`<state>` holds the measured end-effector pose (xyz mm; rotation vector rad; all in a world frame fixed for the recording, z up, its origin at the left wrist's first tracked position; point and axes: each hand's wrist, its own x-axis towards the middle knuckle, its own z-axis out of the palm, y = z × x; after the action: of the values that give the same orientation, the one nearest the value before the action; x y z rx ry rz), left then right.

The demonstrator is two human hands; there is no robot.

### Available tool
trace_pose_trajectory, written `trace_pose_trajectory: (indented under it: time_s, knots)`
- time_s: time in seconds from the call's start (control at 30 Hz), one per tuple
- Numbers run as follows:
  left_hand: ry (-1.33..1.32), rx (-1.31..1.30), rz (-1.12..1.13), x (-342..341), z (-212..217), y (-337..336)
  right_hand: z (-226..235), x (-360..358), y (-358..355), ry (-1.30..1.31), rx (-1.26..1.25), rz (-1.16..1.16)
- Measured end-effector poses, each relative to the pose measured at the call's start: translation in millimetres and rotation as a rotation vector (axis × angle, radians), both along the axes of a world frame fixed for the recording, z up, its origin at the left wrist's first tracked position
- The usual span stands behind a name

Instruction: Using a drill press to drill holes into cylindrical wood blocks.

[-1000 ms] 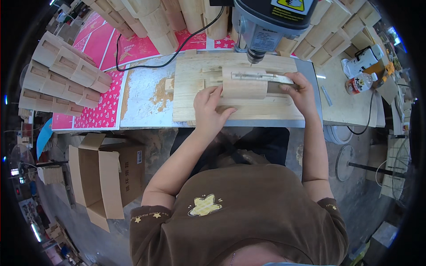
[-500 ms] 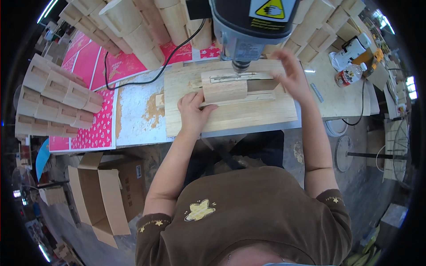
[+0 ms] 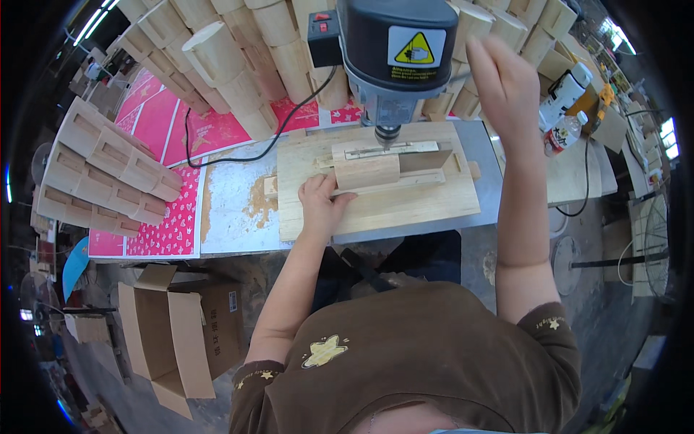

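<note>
My left hand (image 3: 322,206) presses a small rectangular wooden block (image 3: 365,172) against the fence of a pale wooden jig board (image 3: 405,210) on the bench. A thin metal strip (image 3: 390,150) lies along the block's top. The chuck (image 3: 387,134) of a grey drill press (image 3: 397,50) hangs right above that strip. My right hand (image 3: 506,87) is raised beside the drill head, its fingers curled on a thin metal feed lever (image 3: 459,72) that sticks out to the right.
Stacks of light wooden pieces stand at the left (image 3: 108,170) and along the back (image 3: 238,65). Pink patterned sheets (image 3: 166,224), a black cable (image 3: 238,155) and sawdust (image 3: 256,206) cover the bench's left. Bottles (image 3: 564,130) stand at the right; an open cardboard box (image 3: 181,333) sits on the floor.
My right hand left the wood on the jig and rose to the lever beside the drill head. My left hand stayed on the block.
</note>
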<state>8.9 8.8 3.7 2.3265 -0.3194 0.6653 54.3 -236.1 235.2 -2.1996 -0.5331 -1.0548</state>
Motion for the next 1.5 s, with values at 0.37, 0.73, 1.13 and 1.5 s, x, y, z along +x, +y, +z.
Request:
trace_pose_trajectory:
  time_s: [0.37,0.73,1.13,1.5]
  knots:
    - [0.089,0.018,-0.014,-3,-8,2,-128,-48,8,-0.102,0.111,0.038]
    - [0.006,0.009,0.004,-2,-10,3,-56,-40,2,-0.148,0.05,0.029]
    - [-0.006,0.118,0.032,5,-12,-37,14,41,-1,0.201,0.04,-0.092]
    - [0.048,0.092,0.01,3,-3,-36,-134,-34,6,-0.056,0.238,0.156]
